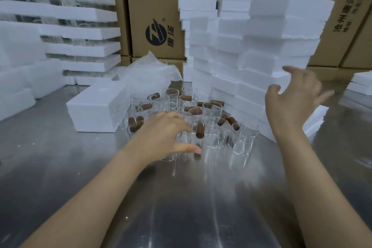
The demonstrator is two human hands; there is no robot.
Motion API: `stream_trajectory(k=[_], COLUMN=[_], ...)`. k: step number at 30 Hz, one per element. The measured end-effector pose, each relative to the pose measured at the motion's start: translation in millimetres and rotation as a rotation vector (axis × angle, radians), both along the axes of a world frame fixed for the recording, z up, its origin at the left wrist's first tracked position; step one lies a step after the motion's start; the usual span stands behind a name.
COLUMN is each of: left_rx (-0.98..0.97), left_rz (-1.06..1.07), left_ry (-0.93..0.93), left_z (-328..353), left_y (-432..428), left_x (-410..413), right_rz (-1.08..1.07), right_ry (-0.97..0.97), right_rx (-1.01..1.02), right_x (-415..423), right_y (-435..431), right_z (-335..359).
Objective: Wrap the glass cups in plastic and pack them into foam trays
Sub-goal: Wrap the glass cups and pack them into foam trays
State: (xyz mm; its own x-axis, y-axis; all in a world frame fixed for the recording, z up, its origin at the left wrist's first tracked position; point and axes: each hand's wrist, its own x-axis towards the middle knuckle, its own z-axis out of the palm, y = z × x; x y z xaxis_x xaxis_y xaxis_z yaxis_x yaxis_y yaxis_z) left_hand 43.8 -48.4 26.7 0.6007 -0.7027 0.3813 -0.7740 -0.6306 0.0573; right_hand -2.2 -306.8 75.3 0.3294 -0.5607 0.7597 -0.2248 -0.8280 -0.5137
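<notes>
You are at the very start of the wrapping step: picking one cup out of the group. The clear glass cups with brown wooden stub handles (215, 133) stand clustered on the shiny steel table (181, 207), between a lone white foam block (96, 106) on their left and the tall, leaning stack of white foam trays (281, 26) on their right.

Your left hand (163, 133) lies over the near-left cups, fingers curved downward and thumb stretched out beside one cup. Blur hides whether it has closed on that cup. Your right hand (291, 96) is raised in front of the foam stack, fingers loosely spread, holding nothing. I cannot tell whether it touches the foam.

The cups stand upright with mouths up, so their long axis is vertical. The handles stick out sideways in mixed directions, and the nearest one points roughly toward you.

Next, I judge, you need to lift a single cup straight up so its handle clears its neighbours. Then carry it to the crumpled clear plastic sheeting (147, 72) heaped behind the cluster. The cups are packed tight, so a sideways pull could knock others over.
</notes>
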Motion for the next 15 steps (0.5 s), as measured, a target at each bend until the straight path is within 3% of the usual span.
stream_trajectory(k=[3,5,11,15], left_rx=[0.027,0.002,-0.040,-0.028], left_rz=[0.016,-0.017,-0.058,-0.031], left_ry=[-0.074,-0.136,-0.318,-0.336], left_z=[-3.1,-6.5,-14.9,-16.9], left_y=[-4.9,-7.7,-15.2,-19.3], left_x=[3.3,5.4,14.5,15.3], right_rz=[0.102,0.120,0.130,0.153], right_ry=[-0.148,-0.158,0.197,0.181], right_rx=[-0.245,-0.293,-0.317,-0.313], right_x=[14.3,30.0,64.9,68.8], right_y=[2.1,-3.8,-33.5,-38.2], right_z=[47.3,88.7,154.5,154.0])
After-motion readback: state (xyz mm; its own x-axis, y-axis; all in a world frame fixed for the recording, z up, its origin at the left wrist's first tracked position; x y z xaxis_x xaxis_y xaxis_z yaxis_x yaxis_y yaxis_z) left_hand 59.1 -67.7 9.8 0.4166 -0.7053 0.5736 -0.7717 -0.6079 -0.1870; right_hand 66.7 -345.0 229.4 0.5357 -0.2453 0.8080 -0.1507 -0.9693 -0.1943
